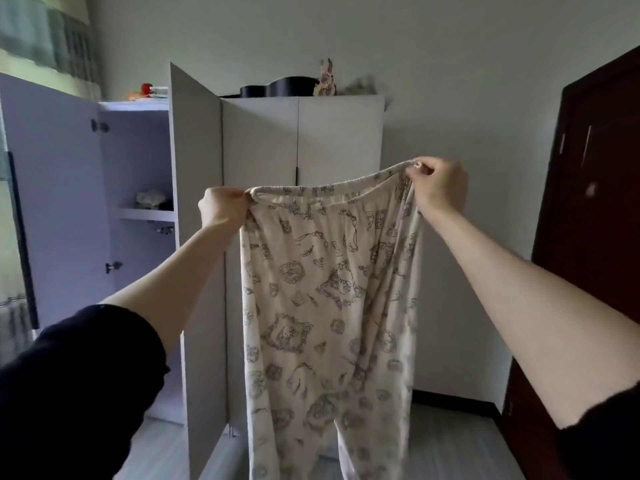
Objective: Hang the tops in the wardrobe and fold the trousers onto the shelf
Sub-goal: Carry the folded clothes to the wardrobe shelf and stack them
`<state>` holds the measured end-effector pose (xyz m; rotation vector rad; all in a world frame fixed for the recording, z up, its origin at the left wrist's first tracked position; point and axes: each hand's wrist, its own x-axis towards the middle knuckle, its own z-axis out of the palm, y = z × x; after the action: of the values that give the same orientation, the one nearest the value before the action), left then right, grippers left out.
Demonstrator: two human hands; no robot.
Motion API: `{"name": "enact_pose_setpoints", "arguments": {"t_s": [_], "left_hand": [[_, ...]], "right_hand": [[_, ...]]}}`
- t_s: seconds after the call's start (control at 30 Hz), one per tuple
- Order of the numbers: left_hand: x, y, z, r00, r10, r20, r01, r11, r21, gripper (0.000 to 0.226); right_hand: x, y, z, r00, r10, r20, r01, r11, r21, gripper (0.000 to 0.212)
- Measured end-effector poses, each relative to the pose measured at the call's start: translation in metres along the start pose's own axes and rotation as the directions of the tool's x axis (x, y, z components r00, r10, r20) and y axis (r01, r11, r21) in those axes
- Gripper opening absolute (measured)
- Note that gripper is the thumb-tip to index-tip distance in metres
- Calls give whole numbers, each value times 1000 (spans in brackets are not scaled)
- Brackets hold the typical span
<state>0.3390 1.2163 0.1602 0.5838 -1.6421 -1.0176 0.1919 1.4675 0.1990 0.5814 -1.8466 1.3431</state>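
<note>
Cream trousers (322, 306) with a grey printed pattern hang full length in front of me, their legs dropping past the frame's bottom edge. My left hand (223, 207) pinches the left end of the elastic waistband. The right end is pinched by my right hand (438, 188), held slightly higher. The waistband is stretched wide between both hands. Behind stands the white wardrobe (339, 133); its left section is open and shows a shelf (147, 214) with a small bundle on it.
An open wardrobe door (194, 202) juts toward me just left of the trousers, and another open door (52, 202) stands at far left. A dark wooden door (595, 202) fills the right side. Black boxes and small items sit on the wardrobe top.
</note>
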Motion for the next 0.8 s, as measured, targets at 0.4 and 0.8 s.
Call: {"name": "enact_pose_setpoints", "arguments": {"t_s": [0.4,0.8], "left_hand": [[-7,-59,-50,985,-169,45,175,965,-196,22],[-183,-196,-313,854,-514,-74,475,831,-289,16]], "right_hand": [[-76,-16,0,961,-126,248,101,988,114,14],[-370,-103,14,568,-158,808,-35,976,215,14]]}}
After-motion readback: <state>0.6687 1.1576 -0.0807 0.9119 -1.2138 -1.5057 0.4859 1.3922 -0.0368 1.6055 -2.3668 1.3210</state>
